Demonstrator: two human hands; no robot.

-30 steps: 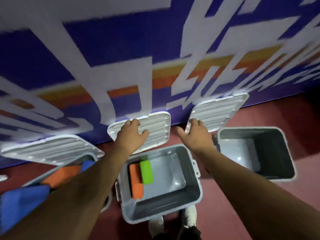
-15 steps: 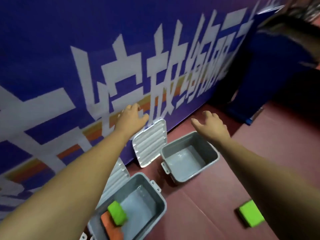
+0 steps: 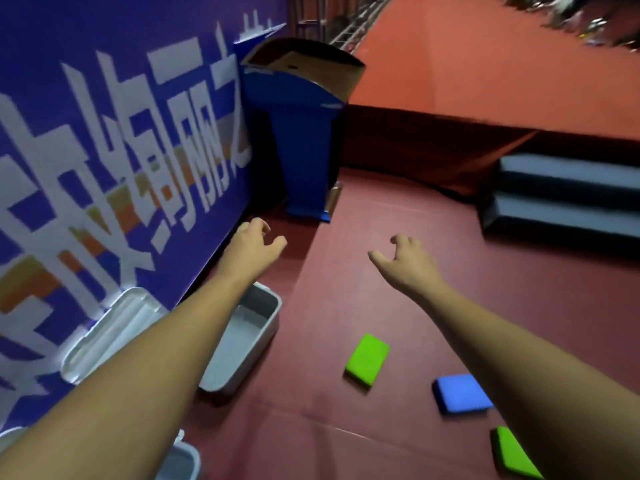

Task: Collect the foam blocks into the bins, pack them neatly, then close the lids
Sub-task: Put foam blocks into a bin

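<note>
Head view, the only view supplied.

1. Hands. My left hand (image 3: 254, 244) is stretched forward at centre frame, near the foot of the blue banner (image 3: 104, 133). Its fingers (image 3: 260, 225) are loosely curled and hold nothing. My right hand (image 3: 408, 261) is out at centre right over the red floor (image 3: 346, 289), thumb spread, fingers loosely bent, also empty. Neither hand touches any task item.

2. Bins. A grey bin (image 3: 266, 327) stands at lower centre left, partly hidden by my left forearm. The part of its inside that I can see is bare. Its lid (image 3: 107, 334) is open and stands against the banner. The corner of a second bin (image 3: 180, 462) shows at the bottom left edge; I cannot tell what it contains.

3. Blocks. Three foam blocks lie loose on the floor at lower right, all well apart from the grey bin: a green block (image 3: 367, 360) nearest it, a blue block (image 3: 460, 393) further right, and a second green block (image 3: 512, 453) at the bottom edge, partly covered by my right forearm.

4. Surroundings. A blue lectern (image 3: 301, 133) stands at upper centre, and grey steps (image 3: 561, 188) at right.

5. Progress, in my judgement: early. Three visible blocks remain to be collected, the grey bin looks unpacked, and the one lid in view is not yet closed.
</note>
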